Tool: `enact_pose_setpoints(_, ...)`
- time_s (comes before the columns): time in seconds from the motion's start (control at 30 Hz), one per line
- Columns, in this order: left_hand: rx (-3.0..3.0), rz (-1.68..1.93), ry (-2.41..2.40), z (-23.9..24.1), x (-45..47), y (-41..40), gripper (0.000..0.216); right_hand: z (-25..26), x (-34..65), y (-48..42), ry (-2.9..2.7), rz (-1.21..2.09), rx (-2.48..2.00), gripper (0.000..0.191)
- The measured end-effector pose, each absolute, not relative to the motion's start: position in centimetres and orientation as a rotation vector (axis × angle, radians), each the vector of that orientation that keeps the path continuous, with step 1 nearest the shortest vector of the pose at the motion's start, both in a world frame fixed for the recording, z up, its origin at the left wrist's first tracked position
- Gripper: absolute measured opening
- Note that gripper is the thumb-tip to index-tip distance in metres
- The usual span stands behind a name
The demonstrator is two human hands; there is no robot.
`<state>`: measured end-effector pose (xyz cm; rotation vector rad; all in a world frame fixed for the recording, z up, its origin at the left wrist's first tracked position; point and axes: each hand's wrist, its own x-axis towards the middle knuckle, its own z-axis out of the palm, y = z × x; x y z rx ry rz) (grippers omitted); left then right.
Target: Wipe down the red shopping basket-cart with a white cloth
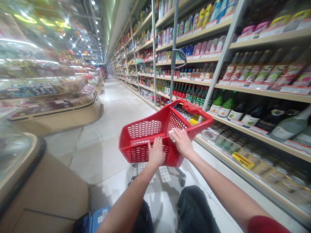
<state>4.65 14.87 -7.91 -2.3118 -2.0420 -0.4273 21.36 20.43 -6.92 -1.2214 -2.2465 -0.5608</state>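
Note:
A red plastic shopping cart [143, 153] with perforated basket walls stands in front of me, its handle toward the right. My left hand [156, 154] rests on the near basket rim, thumb apart and fingers over the edge. With my right hand [182, 142] I press a crumpled white wipe or tissue [172, 135] against the basket near the handle end. The palm and fingers cover part of it. Inside the visible part of the basket, only red plastic shows.
Tall shelves [267, 90] of bottles, cans and jars line the right side. Curved display counters [60, 119] with packaged goods stand on the left. A pale tiled aisle [109, 97] runs ahead. A blue object [99, 218] sits low beside my left arm.

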Motion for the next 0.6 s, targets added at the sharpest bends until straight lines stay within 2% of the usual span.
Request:
enact_pose_setpoints(0.2,-2.283,-0.428,-2.106,-8.4,3.9,14.4,0.070,-5.4,24.3,21.5,-1.992,-0.590,-1.364,0.038)
enact_pose_setpoints(0.43,-2.297,-0.433,-2.098,-8.5,3.9,14.3,0.069,-7.3,18.8,20.2,-2.285,-0.489,-1.248,0.047)
enact_pose_setpoints(0.6,-2.166,-0.388,-2.233,-8.5,2.0,14.0,0.069,-6.8,21.2,21.2,-2.161,-0.497,-1.307,0.042)
